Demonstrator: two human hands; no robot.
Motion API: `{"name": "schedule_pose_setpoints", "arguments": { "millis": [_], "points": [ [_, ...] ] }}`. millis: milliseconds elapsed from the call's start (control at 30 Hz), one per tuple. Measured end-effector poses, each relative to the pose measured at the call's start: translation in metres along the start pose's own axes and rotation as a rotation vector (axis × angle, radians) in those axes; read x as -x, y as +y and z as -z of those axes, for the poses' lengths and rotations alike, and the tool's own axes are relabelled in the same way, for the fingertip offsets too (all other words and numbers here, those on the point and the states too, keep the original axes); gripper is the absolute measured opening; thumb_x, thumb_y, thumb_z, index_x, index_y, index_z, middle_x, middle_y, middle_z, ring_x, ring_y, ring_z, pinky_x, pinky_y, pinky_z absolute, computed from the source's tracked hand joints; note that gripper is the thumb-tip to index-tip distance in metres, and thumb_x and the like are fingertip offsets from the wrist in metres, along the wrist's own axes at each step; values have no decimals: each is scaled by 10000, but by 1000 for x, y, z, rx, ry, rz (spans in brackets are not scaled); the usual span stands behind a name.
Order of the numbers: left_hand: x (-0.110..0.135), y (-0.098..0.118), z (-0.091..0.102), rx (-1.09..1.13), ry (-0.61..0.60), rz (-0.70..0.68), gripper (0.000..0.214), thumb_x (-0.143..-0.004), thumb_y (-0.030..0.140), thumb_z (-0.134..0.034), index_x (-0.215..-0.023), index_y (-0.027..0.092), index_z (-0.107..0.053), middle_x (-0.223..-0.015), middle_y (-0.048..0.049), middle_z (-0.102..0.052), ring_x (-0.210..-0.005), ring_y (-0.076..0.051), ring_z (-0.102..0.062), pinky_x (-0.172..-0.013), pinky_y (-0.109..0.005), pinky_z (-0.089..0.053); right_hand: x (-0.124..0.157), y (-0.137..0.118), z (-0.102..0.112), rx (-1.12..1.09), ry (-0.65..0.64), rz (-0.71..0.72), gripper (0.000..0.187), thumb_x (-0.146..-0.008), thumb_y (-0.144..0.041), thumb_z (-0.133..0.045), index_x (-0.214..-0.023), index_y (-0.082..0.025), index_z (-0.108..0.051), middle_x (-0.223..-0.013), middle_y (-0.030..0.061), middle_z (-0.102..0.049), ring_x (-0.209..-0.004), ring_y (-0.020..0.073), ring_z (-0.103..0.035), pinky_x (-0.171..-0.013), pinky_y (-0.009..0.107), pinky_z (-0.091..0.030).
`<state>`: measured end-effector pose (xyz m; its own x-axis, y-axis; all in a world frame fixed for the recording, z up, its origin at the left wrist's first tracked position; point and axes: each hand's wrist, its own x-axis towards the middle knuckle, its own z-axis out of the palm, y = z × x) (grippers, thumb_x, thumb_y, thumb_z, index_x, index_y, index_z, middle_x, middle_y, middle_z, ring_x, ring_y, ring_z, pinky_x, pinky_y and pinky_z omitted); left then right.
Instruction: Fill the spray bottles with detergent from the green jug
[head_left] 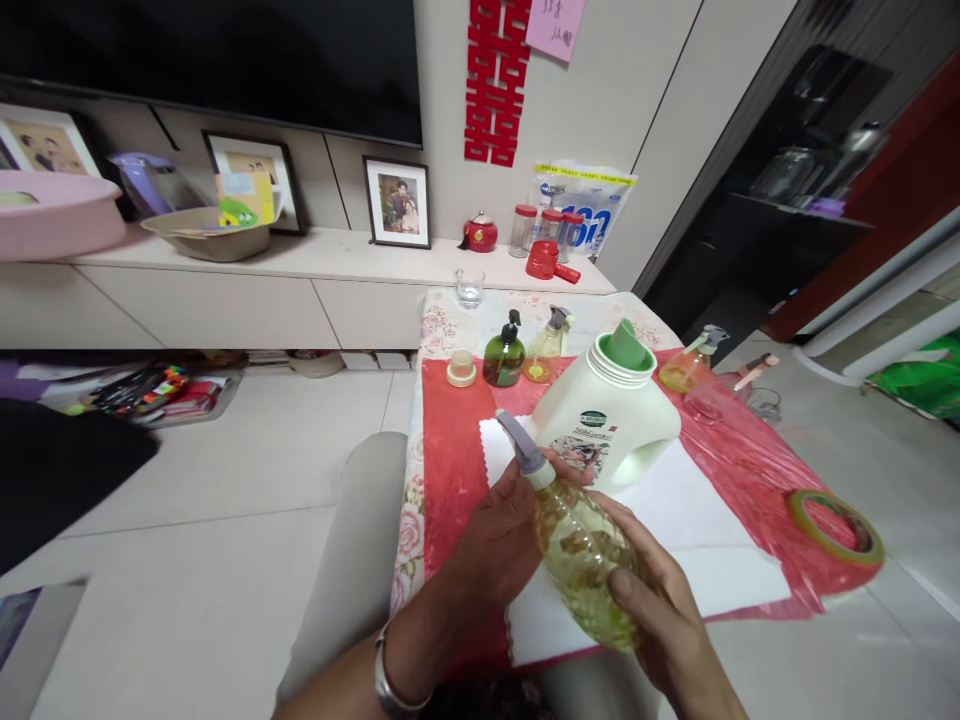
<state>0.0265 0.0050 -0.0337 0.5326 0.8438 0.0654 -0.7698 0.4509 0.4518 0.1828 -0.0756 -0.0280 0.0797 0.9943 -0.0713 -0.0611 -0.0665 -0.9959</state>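
Note:
A clear yellow pump bottle [583, 560] with a grey pump head is held tilted over the table, its nozzle toward the upper left. My right hand [664, 590] wraps round the lower body, thumb on the front. Up at the neck, my left hand [495, 540] grips just below the pump collar, its fingers partly hidden behind the bottle. Right behind them stands a large white detergent jug [607, 410] with a green spout and no cap on its mouth. White paper [694, 530] lies beneath, on a red plastic sheet [457, 460].
A beige cap [461, 370], a green pump bottle [504, 355] and a spray bottle [546, 350] stand behind the jug. To the right are another yellow spray bottle [686, 365] and a tape roll [836, 525]. A glass mug [470, 288] sits at the table's far edge.

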Motion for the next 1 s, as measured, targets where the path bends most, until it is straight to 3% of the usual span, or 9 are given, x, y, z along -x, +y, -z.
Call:
{"name": "schedule_pose_setpoints", "arguments": {
  "millis": [100,200,333,433,500,667,767,900,1000],
  "points": [
    [1,0,-1,20,46,-6,346,-831,422,-801,-1115,254,-697,-1089,-35,-734,-1239,-298,-636,-1130,-468,-434,0,0,-12,-325,63,-198,627,-858,-603,-619,-1388,-268,-585,-1458,119,-551,-1250,326,-606,-982,485,-543],
    [0,-1,0,67,118,7,361,-826,396,-811,-1122,231,-686,-1132,-47,-729,-1206,-304,-656,-1122,-486,-447,0,3,-18,-392,153,-243,648,-850,-639,-623,-1365,-246,-605,-1446,142,-557,-1222,345,-618,-917,489,-566],
    [-2,-4,1,118,130,1,352,-843,402,-794,-1128,227,-683,-1134,-51,-730,-1176,-290,-672,-1116,-479,-464,6,15,-15,-288,159,-142,740,-831,-689,-619,-1437,-271,-547,-1515,142,-484,-1270,379,-581,-910,506,-569],
    [-4,-2,-1,132,144,-43,348,-846,382,-797,-1136,238,-669,-1124,-20,-718,-1111,-258,-700,-1111,-461,-472,15,21,-13,-130,105,30,952,-750,-740,-679,-1567,-381,-346,-1580,93,-396,-1334,395,-523,-894,510,-582],
    [-4,1,-3,135,166,-65,341,-845,354,-802,-1135,243,-661,-1120,-5,-714,-1065,-241,-714,-1101,-455,-480,20,23,-16,-35,160,126,1055,-713,-711,-740,-1600,-396,-264,-1580,89,-378,-1376,393,-475,-909,488,-579],
    [-6,4,-2,153,181,-71,358,-820,340,-826,-1124,224,-678,-1087,-19,-734,-1026,-234,-719,-1083,-440,-488,20,31,-33,-87,464,181,824,-810,-538,-732,-1535,-291,-430,-1501,110,-440,-1366,335,-471,-1046,439,-484],
    [-7,3,-2,123,149,-102,335,-813,348,-827,-1084,201,-697,-1053,-42,-737,-1060,-242,-698,-1081,-434,-480,12,33,-41,-197,550,151,648,-899,-511,-640,-1487,-291,-482,-1545,99,-417,-1367,308,-478,-1047,442,-481],
    [-8,2,-3,38,187,-129,356,-827,408,-806,-1085,193,-688,-1039,-56,-724,-1073,-256,-684,-1063,-448,-482,8,21,-49,-434,443,13,615,-938,-616,-545,-1456,-286,-512,-1556,111,-426,-1346,310,-515,-1019,474,-519],
    [-9,3,-3,5,211,-144,358,-838,431,-791,-1081,193,-680,-1012,-52,-721,-1064,-264,-687,-1049,-450,-491,13,11,-51,-381,321,9,788,-833,-601,-709,-1521,-331,-434,-1563,102,-421,-1364,321,-499,-1046,476,-505]
  ]
}}
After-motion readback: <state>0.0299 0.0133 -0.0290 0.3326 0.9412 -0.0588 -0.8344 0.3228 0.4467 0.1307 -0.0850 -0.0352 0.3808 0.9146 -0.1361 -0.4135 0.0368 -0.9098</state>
